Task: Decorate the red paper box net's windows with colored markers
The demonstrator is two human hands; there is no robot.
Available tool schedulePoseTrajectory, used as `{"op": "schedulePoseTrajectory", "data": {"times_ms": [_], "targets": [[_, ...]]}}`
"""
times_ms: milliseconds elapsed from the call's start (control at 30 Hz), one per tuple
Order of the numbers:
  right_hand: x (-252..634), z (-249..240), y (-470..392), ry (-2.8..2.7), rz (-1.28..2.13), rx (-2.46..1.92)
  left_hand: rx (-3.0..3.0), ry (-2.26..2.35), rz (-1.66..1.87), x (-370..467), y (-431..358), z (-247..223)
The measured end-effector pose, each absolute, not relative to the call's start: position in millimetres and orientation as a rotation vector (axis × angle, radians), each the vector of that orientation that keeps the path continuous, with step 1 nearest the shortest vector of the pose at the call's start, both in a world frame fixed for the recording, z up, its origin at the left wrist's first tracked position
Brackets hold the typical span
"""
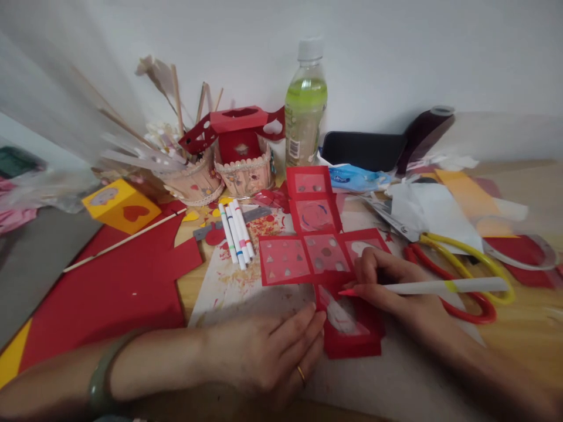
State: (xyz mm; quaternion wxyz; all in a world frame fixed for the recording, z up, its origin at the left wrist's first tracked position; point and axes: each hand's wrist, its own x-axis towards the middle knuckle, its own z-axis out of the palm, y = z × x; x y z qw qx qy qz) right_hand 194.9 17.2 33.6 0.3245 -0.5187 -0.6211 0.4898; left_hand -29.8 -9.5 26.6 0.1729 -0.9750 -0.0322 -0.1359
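In front of me lies a red paper box cutout (307, 284), unfolded flat into a cross of square panels with cut-out shapes and clear film over them. My right hand (387, 281) is closed around a white felt-tip pen (440, 286), its pinkish-red tip over the lower panel. I cannot tell whether the tip touches the film. My left hand (272, 346) lies with fingers stretched out, the fingertips at the left edge of that panel. Its thumb is hidden. Several capped felt-tip pens (236, 233) lie bundled beyond my left hand.
Scissors (468, 258) with yellow and red handles lie to the right. Behind stand a bottle of green drink (307, 105), a dark phone (363, 151) and two decorated pots (244, 173). A yellow paper box (121, 205), red sheet (118, 293) and wooden stick (127, 239) lie left.
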Motion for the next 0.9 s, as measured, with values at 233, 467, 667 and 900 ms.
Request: {"op": "schedulePoseTrajectory", "data": {"times_ms": [233,467,667,900], "targets": [[192,27,13,-1.803,1.198,-1.347,-2.785,-0.149,-0.431,-28,-12,22],[190,23,12,-1.889,1.224,-1.382,-2.797,-0.234,-0.44,-27,-12,19],[190,19,12,-1.917,1.164,-1.372,-2.81,-0.26,-0.446,-25,-11,18],[191,21,12,-1.945,1.149,-1.373,-2.804,-0.249,-0.432,-26,-11,18]]}}
